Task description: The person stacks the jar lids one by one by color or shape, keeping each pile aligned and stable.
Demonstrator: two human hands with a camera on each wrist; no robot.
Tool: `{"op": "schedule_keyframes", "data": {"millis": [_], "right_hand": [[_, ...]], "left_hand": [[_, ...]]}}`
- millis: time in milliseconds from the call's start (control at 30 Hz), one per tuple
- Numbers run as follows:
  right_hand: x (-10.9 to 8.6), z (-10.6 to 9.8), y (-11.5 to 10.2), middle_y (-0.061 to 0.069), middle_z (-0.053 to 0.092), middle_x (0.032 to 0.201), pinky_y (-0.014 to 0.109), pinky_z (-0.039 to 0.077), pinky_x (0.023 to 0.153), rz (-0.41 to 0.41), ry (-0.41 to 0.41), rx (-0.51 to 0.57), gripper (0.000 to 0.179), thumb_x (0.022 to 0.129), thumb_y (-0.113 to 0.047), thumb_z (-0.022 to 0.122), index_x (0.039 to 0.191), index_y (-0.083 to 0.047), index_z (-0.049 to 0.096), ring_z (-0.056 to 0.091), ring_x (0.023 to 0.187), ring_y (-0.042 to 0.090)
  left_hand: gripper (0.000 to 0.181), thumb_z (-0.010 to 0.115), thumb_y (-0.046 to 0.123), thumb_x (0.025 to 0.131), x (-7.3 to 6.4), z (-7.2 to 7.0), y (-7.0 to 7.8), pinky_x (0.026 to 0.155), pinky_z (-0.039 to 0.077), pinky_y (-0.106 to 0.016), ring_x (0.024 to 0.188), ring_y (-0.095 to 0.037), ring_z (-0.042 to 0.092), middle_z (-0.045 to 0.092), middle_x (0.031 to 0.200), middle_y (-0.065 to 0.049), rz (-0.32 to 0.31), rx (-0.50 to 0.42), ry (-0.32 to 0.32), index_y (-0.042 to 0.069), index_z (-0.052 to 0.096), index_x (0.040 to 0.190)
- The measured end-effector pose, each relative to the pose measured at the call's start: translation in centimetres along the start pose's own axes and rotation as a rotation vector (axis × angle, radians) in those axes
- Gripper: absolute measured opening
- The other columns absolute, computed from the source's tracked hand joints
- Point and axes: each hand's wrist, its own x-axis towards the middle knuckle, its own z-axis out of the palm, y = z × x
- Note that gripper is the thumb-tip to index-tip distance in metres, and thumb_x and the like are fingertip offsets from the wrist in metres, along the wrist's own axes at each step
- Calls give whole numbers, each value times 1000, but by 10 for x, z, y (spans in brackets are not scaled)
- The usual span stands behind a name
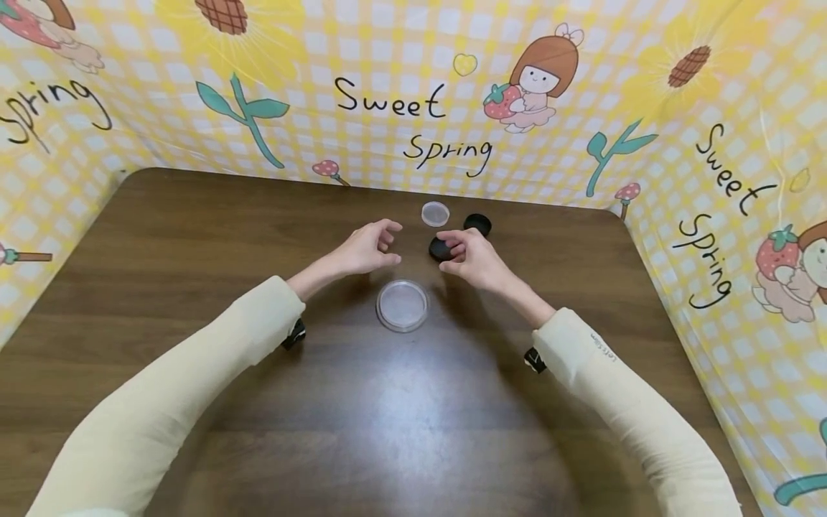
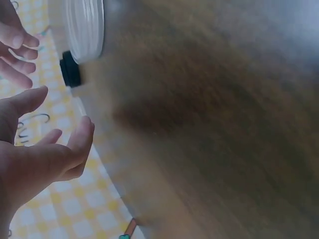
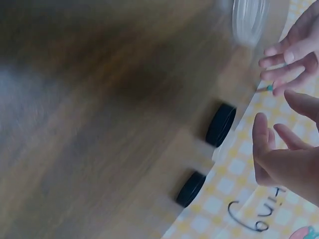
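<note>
My left hand (image 1: 371, 248) hovers over the table with its fingers loosely bent and nothing between them. Facing it, my right hand (image 1: 477, 260) is also raised and holds nothing; its fingers (image 3: 260, 130) are apart from the black caps in the right wrist view. From above, this hand overlaps the nearer black round cap (image 1: 439, 249). Behind it lies a second black round cap (image 1: 477, 224). A clear round container (image 1: 403, 306) stands on the table, nearer than both hands. Its ridged transparent side (image 2: 87, 30) shows in the left wrist view.
A smaller clear round piece (image 1: 436, 214) lies toward the back of the brown wooden table (image 1: 226, 402), beside the caps. Yellow checked cloth (image 1: 388, 43) with printed flowers and lettering walls the back and both sides. Dark straps with small devices sit at both sleeve cuffs.
</note>
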Motion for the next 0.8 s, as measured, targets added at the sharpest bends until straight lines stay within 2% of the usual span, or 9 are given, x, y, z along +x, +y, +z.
{"op": "schedule_keyframes", "data": {"millis": [133,300,333,500,800], "right_hand": [[9,-12,6,27,47,124,41,46,93,3,-17,58,52,87,2,68,135,8,49,52,110,37],[26,-21,15,30,49,123,43,45,95,-7,-18,98,51,87,5,66,134,11,47,52,113,40],[31,-19,22,29,48,123,41,46,94,-3,-6,86,51,87,4,67,135,9,48,53,112,38],[42,-17,26,26,43,121,40,47,92,35,34,10,51,87,1,67,135,7,49,54,111,36],[62,-13,32,28,49,122,41,46,93,57,69,-37,48,86,1,68,131,8,53,55,111,36]], "left_hand": [[58,68,4,85,17,2,-2,96,43,-42,111,-35,55,54,123,-26,-11,-7,9,-3,44,138],[55,66,2,86,43,5,1,95,44,-40,109,-34,56,54,123,-25,7,1,25,-3,45,137],[54,66,2,86,47,6,1,95,44,-39,109,-33,56,55,122,-25,9,-2,29,-3,46,137],[55,66,2,87,64,11,-1,95,44,-39,110,-33,56,54,122,-25,-9,-16,57,-2,44,138],[61,68,1,85,85,14,-6,94,43,-39,109,-32,52,50,122,-23,-37,-4,103,0,42,140]]}}
